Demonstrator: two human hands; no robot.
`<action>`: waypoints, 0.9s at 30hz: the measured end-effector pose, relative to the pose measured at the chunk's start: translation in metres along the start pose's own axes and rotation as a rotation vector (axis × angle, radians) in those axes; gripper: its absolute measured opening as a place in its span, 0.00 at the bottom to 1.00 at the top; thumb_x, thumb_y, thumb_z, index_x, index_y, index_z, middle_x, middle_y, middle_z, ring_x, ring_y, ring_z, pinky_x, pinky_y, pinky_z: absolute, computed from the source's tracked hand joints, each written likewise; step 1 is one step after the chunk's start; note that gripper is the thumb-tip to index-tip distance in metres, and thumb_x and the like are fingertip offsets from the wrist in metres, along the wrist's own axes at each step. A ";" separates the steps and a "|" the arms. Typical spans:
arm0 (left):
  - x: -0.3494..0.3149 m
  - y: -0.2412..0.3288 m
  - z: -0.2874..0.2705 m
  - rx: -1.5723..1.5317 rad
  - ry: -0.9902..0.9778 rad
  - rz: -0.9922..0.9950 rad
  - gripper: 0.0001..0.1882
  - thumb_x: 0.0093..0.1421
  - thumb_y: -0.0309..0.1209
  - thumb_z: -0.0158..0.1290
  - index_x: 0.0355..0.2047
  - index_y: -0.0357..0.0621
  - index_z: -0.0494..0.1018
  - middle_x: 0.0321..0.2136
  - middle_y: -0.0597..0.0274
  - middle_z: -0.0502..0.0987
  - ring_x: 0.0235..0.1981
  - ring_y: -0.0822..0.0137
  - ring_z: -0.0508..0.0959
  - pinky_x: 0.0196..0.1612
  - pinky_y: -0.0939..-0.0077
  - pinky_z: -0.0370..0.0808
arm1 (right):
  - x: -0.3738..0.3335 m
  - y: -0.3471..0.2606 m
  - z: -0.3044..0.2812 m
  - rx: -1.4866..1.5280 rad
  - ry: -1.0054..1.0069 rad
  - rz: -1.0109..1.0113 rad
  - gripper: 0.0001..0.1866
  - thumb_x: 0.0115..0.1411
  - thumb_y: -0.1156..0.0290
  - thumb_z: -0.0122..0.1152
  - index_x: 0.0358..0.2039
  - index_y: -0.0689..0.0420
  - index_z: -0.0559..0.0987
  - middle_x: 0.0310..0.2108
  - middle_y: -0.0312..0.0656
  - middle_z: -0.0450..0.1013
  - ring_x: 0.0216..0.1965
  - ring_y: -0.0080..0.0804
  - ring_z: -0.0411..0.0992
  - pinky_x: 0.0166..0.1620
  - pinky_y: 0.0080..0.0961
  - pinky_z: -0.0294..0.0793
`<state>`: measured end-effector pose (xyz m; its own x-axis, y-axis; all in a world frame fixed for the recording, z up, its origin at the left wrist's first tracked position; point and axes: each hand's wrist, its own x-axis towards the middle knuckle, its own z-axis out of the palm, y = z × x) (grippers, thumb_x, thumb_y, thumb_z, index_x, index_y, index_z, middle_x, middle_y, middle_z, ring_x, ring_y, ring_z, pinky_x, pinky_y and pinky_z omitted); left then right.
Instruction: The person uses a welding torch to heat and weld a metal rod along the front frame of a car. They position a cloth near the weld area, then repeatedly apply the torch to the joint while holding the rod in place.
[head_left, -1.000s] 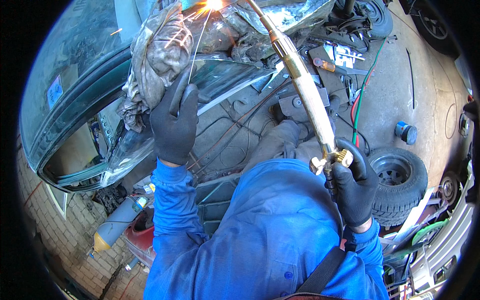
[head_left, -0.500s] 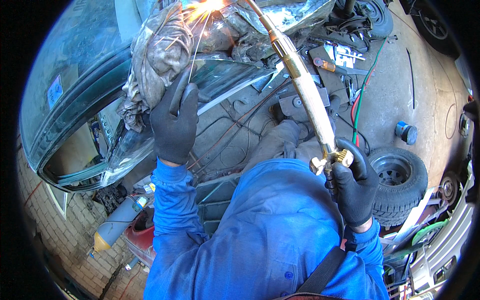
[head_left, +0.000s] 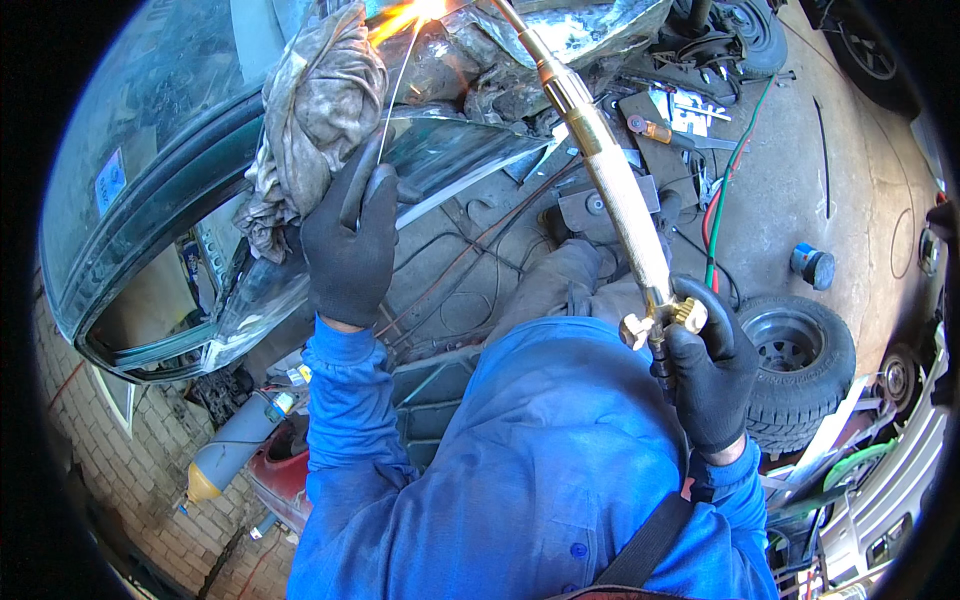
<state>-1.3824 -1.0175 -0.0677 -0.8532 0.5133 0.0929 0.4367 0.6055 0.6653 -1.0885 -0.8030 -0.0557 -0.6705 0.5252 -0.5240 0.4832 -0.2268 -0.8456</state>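
My right hand (head_left: 712,375), in a black glove, is closed round the lower end of a brass gas welding torch (head_left: 622,185), by its valve knobs. The torch slants up and left to the top edge, where a bright flame and sparks (head_left: 408,18) glow against the car body metal (head_left: 435,65). My left hand (head_left: 352,235), also black-gloved, pinches a thin filler rod (head_left: 398,85) that points up into the glow. A crumpled grey rag (head_left: 325,100) lies over the car's window frame, right beside my left fingers.
The green car body (head_left: 160,230) with its windscreen fills the left. Red and green hoses (head_left: 722,200) run over the floor at the right, near a tyre (head_left: 800,365) and a blue can (head_left: 812,266). A grey gas cylinder (head_left: 235,450) lies at the lower left.
The spray of sparks has shrunk, and the glow has shifted slightly. Both hands, the torch and the rod have hardly moved.
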 end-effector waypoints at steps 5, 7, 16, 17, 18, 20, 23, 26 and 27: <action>-0.001 0.003 0.000 -0.022 -0.008 -0.033 0.20 0.72 0.28 0.58 0.62 0.33 0.79 0.46 0.50 0.88 0.42 0.71 0.85 0.49 0.70 0.81 | 0.001 0.000 -0.001 -0.042 0.003 -0.043 0.24 0.66 0.77 0.65 0.63 0.65 0.79 0.50 0.44 0.81 0.46 0.26 0.80 0.52 0.26 0.80; 0.000 0.002 0.000 0.012 0.000 0.016 0.20 0.73 0.28 0.58 0.62 0.33 0.79 0.46 0.50 0.88 0.42 0.71 0.85 0.49 0.70 0.81 | 0.001 0.000 -0.001 -0.066 0.001 -0.073 0.24 0.67 0.77 0.65 0.63 0.65 0.79 0.50 0.44 0.81 0.46 0.26 0.80 0.52 0.26 0.80; -0.001 0.002 0.001 -0.028 -0.008 0.004 0.19 0.73 0.28 0.57 0.62 0.33 0.79 0.47 0.50 0.87 0.43 0.71 0.85 0.51 0.69 0.80 | 0.001 -0.001 0.000 0.029 0.003 0.023 0.24 0.67 0.77 0.65 0.63 0.65 0.79 0.50 0.44 0.81 0.45 0.26 0.80 0.50 0.25 0.80; -0.001 0.002 0.000 -0.011 -0.010 0.011 0.20 0.73 0.28 0.57 0.62 0.33 0.79 0.47 0.50 0.87 0.43 0.71 0.85 0.51 0.69 0.80 | 0.001 -0.001 0.000 0.031 0.002 0.042 0.24 0.67 0.77 0.65 0.63 0.65 0.78 0.50 0.44 0.81 0.45 0.26 0.80 0.50 0.25 0.80; 0.000 0.002 0.000 0.006 -0.011 0.018 0.20 0.73 0.28 0.57 0.62 0.33 0.79 0.47 0.50 0.88 0.43 0.71 0.85 0.51 0.69 0.80 | 0.001 -0.001 0.000 0.018 0.000 0.035 0.24 0.67 0.77 0.65 0.63 0.65 0.78 0.50 0.44 0.81 0.45 0.26 0.80 0.50 0.25 0.80; 0.000 0.002 0.000 0.016 -0.011 0.014 0.20 0.73 0.29 0.57 0.62 0.33 0.79 0.46 0.50 0.88 0.43 0.71 0.85 0.51 0.69 0.80 | 0.001 -0.001 -0.001 0.006 -0.002 0.025 0.24 0.67 0.78 0.65 0.63 0.65 0.78 0.50 0.44 0.81 0.45 0.25 0.79 0.50 0.25 0.80; 0.000 0.002 0.001 0.002 0.002 0.000 0.20 0.73 0.29 0.57 0.62 0.33 0.79 0.43 0.51 0.88 0.42 0.71 0.85 0.51 0.69 0.80 | 0.001 -0.001 -0.001 0.008 -0.007 0.029 0.24 0.67 0.78 0.65 0.64 0.65 0.78 0.50 0.44 0.81 0.45 0.25 0.79 0.50 0.25 0.80; 0.001 0.003 0.002 -0.001 0.014 0.004 0.20 0.73 0.30 0.57 0.62 0.34 0.79 0.42 0.52 0.88 0.41 0.72 0.85 0.49 0.70 0.81 | 0.001 -0.001 -0.002 0.014 -0.020 0.033 0.24 0.67 0.78 0.65 0.64 0.65 0.78 0.50 0.44 0.81 0.46 0.25 0.79 0.51 0.26 0.80; 0.001 0.004 0.002 -0.010 0.010 -0.012 0.20 0.73 0.30 0.57 0.62 0.34 0.79 0.42 0.53 0.88 0.40 0.72 0.84 0.48 0.71 0.81 | 0.001 -0.001 -0.002 0.012 -0.022 0.019 0.24 0.67 0.78 0.65 0.64 0.65 0.78 0.50 0.44 0.81 0.46 0.25 0.79 0.51 0.26 0.80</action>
<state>-1.3807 -1.0137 -0.0664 -0.8612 0.4997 0.0926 0.4238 0.6057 0.6735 -1.0886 -0.8002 -0.0554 -0.6738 0.5022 -0.5420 0.4892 -0.2466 -0.8366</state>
